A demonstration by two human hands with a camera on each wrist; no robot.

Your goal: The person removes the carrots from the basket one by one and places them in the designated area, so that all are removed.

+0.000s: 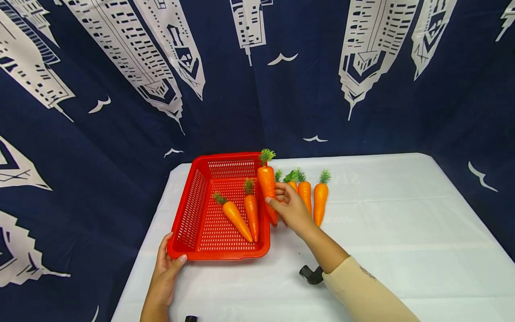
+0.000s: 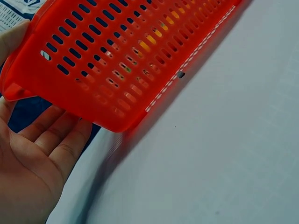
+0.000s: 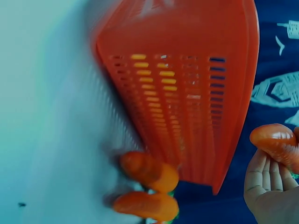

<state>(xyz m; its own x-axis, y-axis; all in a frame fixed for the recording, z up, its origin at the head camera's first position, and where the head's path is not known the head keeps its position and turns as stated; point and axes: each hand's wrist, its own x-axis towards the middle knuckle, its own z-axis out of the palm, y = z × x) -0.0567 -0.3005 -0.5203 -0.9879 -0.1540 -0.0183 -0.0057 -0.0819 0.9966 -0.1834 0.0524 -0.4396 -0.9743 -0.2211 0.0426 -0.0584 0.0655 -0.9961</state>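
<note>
My left hand (image 1: 162,275) grips the near left corner of a red plastic basket (image 1: 219,255), thumb on the rim. In the left wrist view the fingers lie under that rim. Inside the basket lie an orange carrot (image 1: 236,220) with a green top and a second carrot (image 1: 251,214) beside it. My right hand (image 1: 293,210) holds another carrot (image 1: 266,181) by its side over the basket's right rim, leafy top pointing away from me. In the right wrist view, the tip of the held carrot (image 3: 273,135) shows above the fingers.
Right of the basket, several carrots lie on the white table (image 1: 382,232), among them a carrot (image 1: 320,201) at the outer end. A small black object (image 1: 310,274) sits by my right forearm. A navy cloth with white buildings (image 1: 297,103) hangs behind the table.
</note>
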